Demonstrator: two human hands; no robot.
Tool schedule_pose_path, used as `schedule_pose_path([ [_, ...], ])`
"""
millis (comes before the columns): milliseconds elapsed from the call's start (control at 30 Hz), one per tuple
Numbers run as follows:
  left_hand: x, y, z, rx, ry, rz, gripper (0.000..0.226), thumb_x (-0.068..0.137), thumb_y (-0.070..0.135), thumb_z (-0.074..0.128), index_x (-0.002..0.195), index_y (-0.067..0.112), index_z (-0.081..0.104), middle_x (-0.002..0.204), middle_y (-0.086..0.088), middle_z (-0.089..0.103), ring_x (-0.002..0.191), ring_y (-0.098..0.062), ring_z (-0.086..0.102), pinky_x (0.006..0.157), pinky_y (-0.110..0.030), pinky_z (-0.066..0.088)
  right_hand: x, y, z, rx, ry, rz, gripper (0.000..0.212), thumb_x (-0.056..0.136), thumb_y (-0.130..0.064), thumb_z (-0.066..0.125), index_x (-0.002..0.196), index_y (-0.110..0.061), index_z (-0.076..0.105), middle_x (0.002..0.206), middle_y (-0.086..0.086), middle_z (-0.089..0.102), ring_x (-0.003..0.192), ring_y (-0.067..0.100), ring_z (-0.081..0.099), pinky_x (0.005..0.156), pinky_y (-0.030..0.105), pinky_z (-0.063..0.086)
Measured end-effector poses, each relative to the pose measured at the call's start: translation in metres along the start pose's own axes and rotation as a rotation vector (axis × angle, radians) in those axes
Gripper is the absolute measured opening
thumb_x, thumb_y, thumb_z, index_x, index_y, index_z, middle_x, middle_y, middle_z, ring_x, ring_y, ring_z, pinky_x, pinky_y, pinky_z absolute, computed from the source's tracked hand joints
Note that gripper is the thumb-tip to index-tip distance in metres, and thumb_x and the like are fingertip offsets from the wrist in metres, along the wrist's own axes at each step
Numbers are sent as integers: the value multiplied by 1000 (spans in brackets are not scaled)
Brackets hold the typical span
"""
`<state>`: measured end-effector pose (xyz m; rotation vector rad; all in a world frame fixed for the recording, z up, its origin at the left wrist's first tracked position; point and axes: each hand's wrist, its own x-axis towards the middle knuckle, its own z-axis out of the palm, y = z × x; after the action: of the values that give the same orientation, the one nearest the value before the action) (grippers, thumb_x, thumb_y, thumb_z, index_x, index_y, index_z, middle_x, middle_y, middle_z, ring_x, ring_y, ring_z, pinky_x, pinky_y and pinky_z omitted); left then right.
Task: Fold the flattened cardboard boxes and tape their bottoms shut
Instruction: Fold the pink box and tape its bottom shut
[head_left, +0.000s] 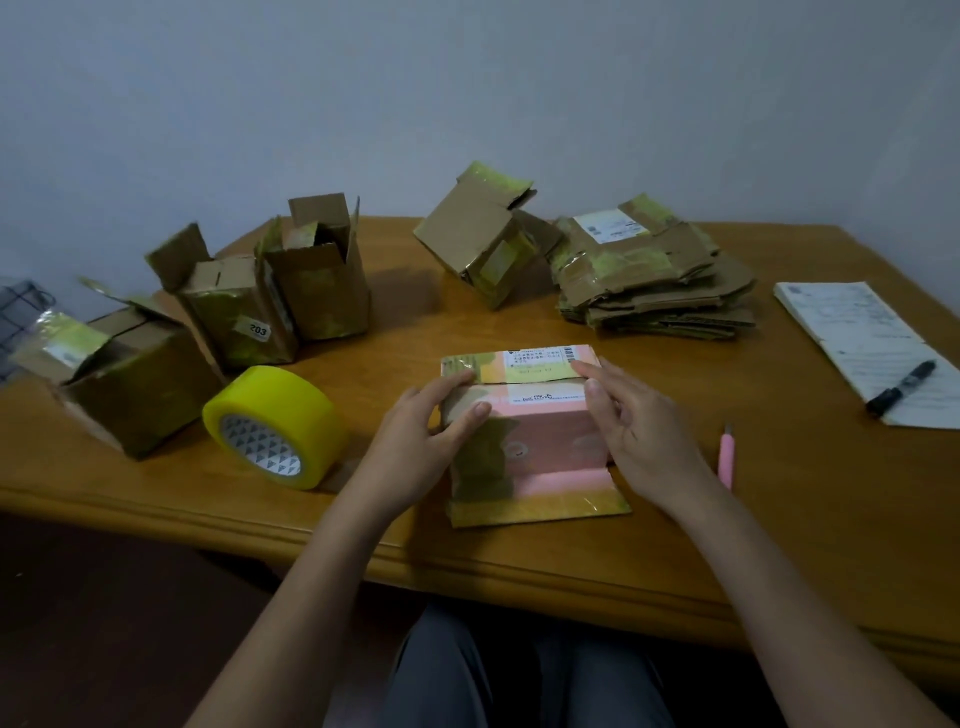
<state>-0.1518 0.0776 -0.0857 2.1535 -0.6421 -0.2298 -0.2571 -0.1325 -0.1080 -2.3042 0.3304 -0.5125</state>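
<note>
Pink box (540, 431) near table's (779, 519) front edge; left hand (421, 441) grips its left side, right hand (639, 426) presses flat on right side.

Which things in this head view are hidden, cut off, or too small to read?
- Pink cardboard box, head view: the left hand and right hand cover its sides.
- White shipping label on its far flap: print too small.
- Dark wire basket: cut by the left edge.
- White paper pad: writing blurred; right edge crops it.
</note>
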Motion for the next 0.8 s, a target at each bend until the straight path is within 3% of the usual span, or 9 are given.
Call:
schedule_pose_path([
  [67,-2,5,-2,-34,-11,-1,45,91,49,57,135,43,48,146,0,38,120,-13,41,74,-24,58,0,-10,-2,-106,47,-2,47,102,-43,31,147,-33,39,158,2,28,143,22,29,103,48,45],
  [133,-4,11,-5,-108,1,-3,44,87,49,59,129,45,47,146,0,37,120,-17,45,66,-24,60,0,-19,-3,-99,100,-18,45,104,-35,34,148,-29,37,159,1,26,145,20,25,112,43,36],
  [233,-7,15,-10,-145,21,26,58,79,55,55,134,41,45,146,-1,39,124,-21,47,78,-32,61,1,-28,-5,-113,128,-8,45,104,-34,35,148,-28,37,159,2,26,145,20,25,105,28,31],
  [333,-11,14,-16,-138,49,43,58,90,51,54,144,39,40,150,-1,40,130,-22,46,95,-44,55,3,-35,-8,-147,127,7,46,104,-37,33,148,-27,38,159,3,25,146,22,23,109,33,28],
  [400,-13,13,-21,-144,65,47,58,92,50,53,147,40,37,152,-1,39,132,-23,46,96,-44,54,4,-40,-9,-158,116,18,47,104,-39,33,149,-27,37,160,3,24,146,22,22,111,38,29],
  [633,-22,10,-41,-143,140,112,56,94,42,56,147,29,43,150,-2,44,132,-23,49,98,-39,52,8,-56,-11,-224,110,24,48,104,-38,35,150,-25,35,161,5,21,147,21,19,114,36,25],
  [700,-24,8,-48,-141,181,145,54,94,40,56,145,25,46,147,-2,48,130,-22,52,95,-32,53,9,-61,-9,-248,111,27,48,104,-39,35,149,-25,36,161,5,20,148,23,18,116,41,22],
  [800,-28,4,-59,-124,269,192,45,96,36,57,139,22,53,138,0,55,118,-12,58,74,-8,51,12,-66,-6,-303,121,37,48,103,-41,34,149,-26,36,161,6,20,149,27,13,119,54,15],
])
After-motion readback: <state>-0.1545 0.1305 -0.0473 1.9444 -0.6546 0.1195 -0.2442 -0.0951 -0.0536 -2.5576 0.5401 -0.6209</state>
